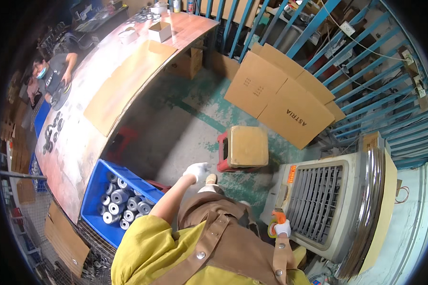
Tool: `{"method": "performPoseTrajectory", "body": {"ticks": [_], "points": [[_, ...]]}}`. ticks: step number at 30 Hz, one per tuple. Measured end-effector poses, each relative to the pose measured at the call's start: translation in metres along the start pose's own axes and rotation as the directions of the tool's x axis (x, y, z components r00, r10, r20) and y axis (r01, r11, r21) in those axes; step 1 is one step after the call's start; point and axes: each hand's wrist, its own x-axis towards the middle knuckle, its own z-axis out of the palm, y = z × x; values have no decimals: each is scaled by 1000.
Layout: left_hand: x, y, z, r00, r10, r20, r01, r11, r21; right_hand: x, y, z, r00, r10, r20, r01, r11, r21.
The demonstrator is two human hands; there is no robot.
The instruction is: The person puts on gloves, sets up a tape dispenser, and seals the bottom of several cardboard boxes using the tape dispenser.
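Right hand point(283, 229), white glove, gripping what looks like an orange tape dispenser point(273, 227), low beside the grey air cooler point(316, 204). Left hand point(198, 172), also gloved, out over the floor point(152, 137), left of the stool point(247, 146); can't tell if its fingers are spread or curled. Blue bin point(139, 184) of grey metal rollers point(120, 196) off to the left, by the table point(73, 175). Flattened carton point(280, 97) leans near the blue bars point(316, 26). Co-worker point(57, 71) across the table, dark rings point(48, 132) nearby.
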Motion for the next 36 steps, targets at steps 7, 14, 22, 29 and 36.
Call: {"method": "performPoseTrajectory", "body": {"ticks": [7, 14, 22, 29, 36], "points": [[56, 7, -38, 1000, -9, -2, 9, 1000, 19, 40, -16, 0, 949, 250, 189, -212, 957, -199], [45, -33, -73, 970, -243, -13, 243, 961, 130, 114, -74, 14, 930, 165, 327, -139, 985, -103], [82, 3, -93, 966, -250, -57, 256, 952, 168, 145, -137, 32, 923, 30, 385, -65, 995, 79], [179, 52, -104, 998, -29, -63, 32, 998, 58, 248, -41, 197, 373, -919, 131, 863, 395, 315], [159, 26, -119, 940, -301, -162, 302, 953, -16, 280, -212, 79, 533, -744, 402, 801, 597, 42]]}}
